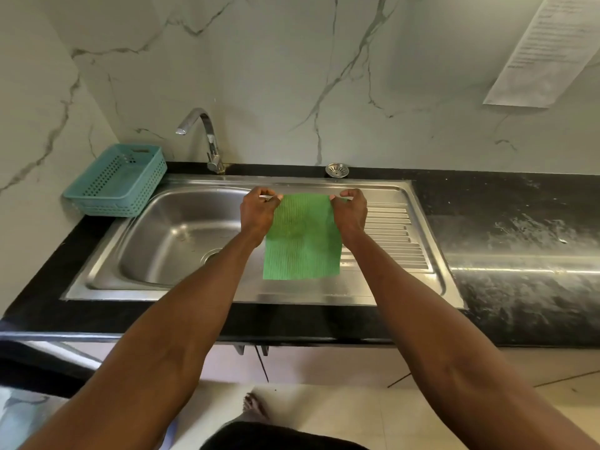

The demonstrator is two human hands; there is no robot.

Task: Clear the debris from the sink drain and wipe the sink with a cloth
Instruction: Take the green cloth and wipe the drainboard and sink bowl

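A green ribbed cloth [302, 238] hangs spread out flat above the steel sink [152, 222], over the seam between basin and drainboard. My left hand [258, 211] pinches its top left corner and my right hand [349, 211] pinches its top right corner. The drain opening [211, 254] shows at the basin's bottom, partly hidden behind my left forearm. A round metal drain strainer [337, 170] lies on the black counter behind the sink, out of the drain.
A teal plastic basket [117, 180] stands at the back left, beside the chrome tap [207, 141]. The ribbed drainboard [396, 235] lies right of the basin. The black counter [519, 228] to the right carries white smears. A paper sheet [548, 47] hangs on the marble wall.
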